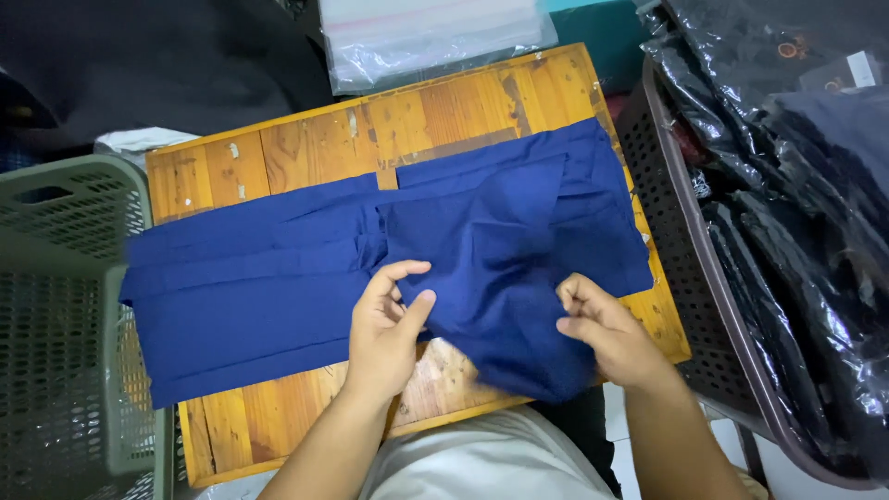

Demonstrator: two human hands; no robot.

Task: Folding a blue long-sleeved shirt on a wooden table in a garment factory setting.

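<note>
Left hand (387, 329) pinches a fold of the blue cloth (278, 268) spread across our wooden board (306, 139); right hand (607, 331) grips its bunched edge. We judge it light, soft and floppy, best held at folds and edges, between green basket (56, 306) and dark basket (681, 241)

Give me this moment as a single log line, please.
left hand: pinching blue garment | right hand: gripping its folded edge | surface: wooden board | sides: green basket, dark basket
</note>
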